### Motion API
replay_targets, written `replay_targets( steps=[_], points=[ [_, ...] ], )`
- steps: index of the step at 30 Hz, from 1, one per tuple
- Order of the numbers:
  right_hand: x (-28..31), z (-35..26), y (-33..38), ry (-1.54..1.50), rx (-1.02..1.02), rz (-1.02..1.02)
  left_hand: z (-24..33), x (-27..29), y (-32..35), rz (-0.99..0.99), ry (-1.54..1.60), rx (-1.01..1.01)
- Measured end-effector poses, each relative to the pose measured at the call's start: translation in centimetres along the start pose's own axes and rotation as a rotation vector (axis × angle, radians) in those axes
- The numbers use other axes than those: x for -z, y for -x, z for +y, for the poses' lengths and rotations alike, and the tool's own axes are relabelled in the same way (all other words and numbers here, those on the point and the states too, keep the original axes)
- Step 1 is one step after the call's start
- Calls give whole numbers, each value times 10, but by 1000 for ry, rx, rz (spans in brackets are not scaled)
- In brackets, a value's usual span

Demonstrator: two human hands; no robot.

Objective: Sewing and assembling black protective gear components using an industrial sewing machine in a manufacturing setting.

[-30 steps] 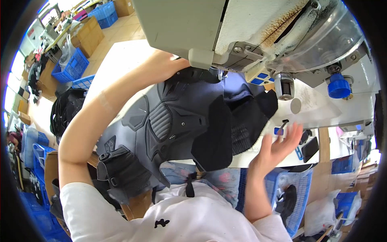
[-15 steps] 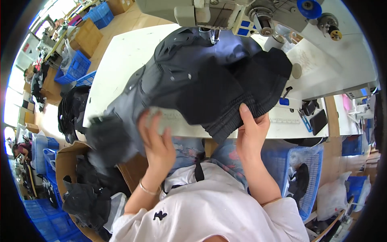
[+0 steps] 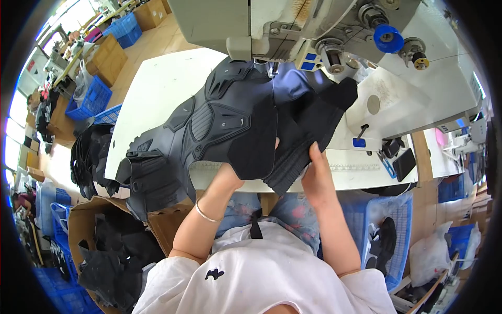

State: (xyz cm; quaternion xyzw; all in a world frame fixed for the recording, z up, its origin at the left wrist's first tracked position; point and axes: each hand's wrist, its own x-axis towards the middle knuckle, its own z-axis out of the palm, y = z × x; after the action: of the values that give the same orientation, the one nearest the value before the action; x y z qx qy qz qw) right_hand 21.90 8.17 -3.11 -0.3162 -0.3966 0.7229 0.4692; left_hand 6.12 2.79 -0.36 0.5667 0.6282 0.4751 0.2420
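A large dark grey and black padded piece (image 3: 219, 120) lies across the sewing machine's white table, with moulded raised panels and a ribbed elastic edge (image 3: 290, 165). Its far part is beneath the machine head, close to the needle area (image 3: 273, 70). My right hand (image 3: 318, 178) grips the elastic edge, thumb on top and fingers underneath. My left hand (image 3: 232, 175) reaches under the black panel beside it; most of its fingers are hidden, and one fingertip shows past the panel's edge. The piece's left end hangs over the table's front edge.
A cardboard box (image 3: 83, 220) of black fabric pieces stands at my left, below the table (image 3: 151, 78). At my right is a blue basket (image 3: 402, 235) with dark items. Blue-handled snips (image 3: 387, 166) and a black flat object (image 3: 404, 165) lie at the table's right.
My left hand, seen in front of the piece before, has moved right and under the panel. The piece's left end, blurred earlier, is now still. My right hand keeps hold of the elastic edge.
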Motion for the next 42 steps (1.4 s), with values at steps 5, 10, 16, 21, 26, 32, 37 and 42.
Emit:
replay_targets(
  steps=[5, 10, 16, 21, 26, 32, 37, 42],
  points=[
    [5, -15, -7, 70, -200, -26, -27, -4, 33, 48, -676, -432],
    [-12, 6, 0, 238, 108, 165, -42, -9, 69, 1013, -674, -722],
    [-13, 28, 1, 55, 88, 205, 13, 15, 29, 658, -840, -403],
    [-23, 30, 10, -53, 4, 155, 43, 35, 24, 573, -1005, -516],
    [-24, 26, 12, -24, 9, 166, 31, 30, 27, 551, -1071, -567],
    [-18, 25, 9, -6, 8, 158, 32, 27, 25, 520, -1112, -581],
    [-22, 22, 10, -15, 7, 139, 30, 27, 27, 540, -1137, -593],
    [-19, 14, 8, -36, -30, 155, 30, 21, 26, 575, -1158, -601]
  ],
)
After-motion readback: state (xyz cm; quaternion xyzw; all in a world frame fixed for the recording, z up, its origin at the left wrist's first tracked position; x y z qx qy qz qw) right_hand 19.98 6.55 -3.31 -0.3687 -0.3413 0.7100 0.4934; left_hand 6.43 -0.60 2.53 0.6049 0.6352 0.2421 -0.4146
